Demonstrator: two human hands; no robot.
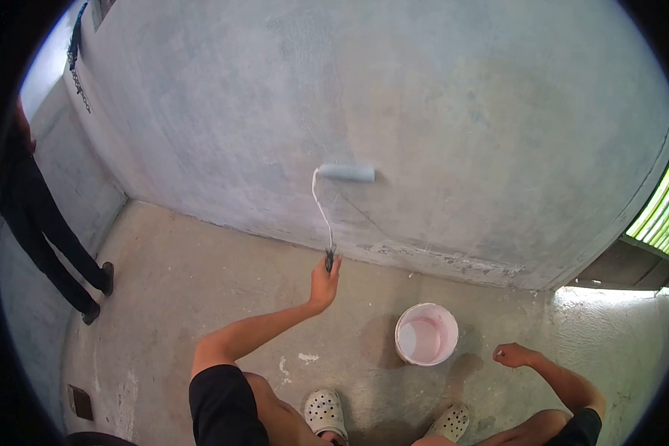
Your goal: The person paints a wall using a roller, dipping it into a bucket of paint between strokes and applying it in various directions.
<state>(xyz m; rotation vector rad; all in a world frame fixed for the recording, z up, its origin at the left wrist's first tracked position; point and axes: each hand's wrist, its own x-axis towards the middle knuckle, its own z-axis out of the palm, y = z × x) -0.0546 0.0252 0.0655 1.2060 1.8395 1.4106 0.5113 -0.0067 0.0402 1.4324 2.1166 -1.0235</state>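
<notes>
My left hand [324, 284] is closed around the dark handle of a paint roller [347, 173]. The roller's white wire frame runs up from the handle, and its pale grey-blue sleeve lies against the grey wall [461, 134], slightly blurred. Off to the right, my right hand [514, 355] is curled into a loose fist above the floor, with no object visible in it. Between my hands, nearer the right one, stands a whitish-pink bucket [453, 334] with pale liquid inside. Neither hand touches the bucket.
At the far left a person in dark trousers [48, 230] stands by the side wall. A chain [80, 88] hangs at upper left. A small dark box-like object [79, 402] is at lower left. Bright green slats [665, 197] show through an opening at right. Concrete floor [201, 275] meets the wall.
</notes>
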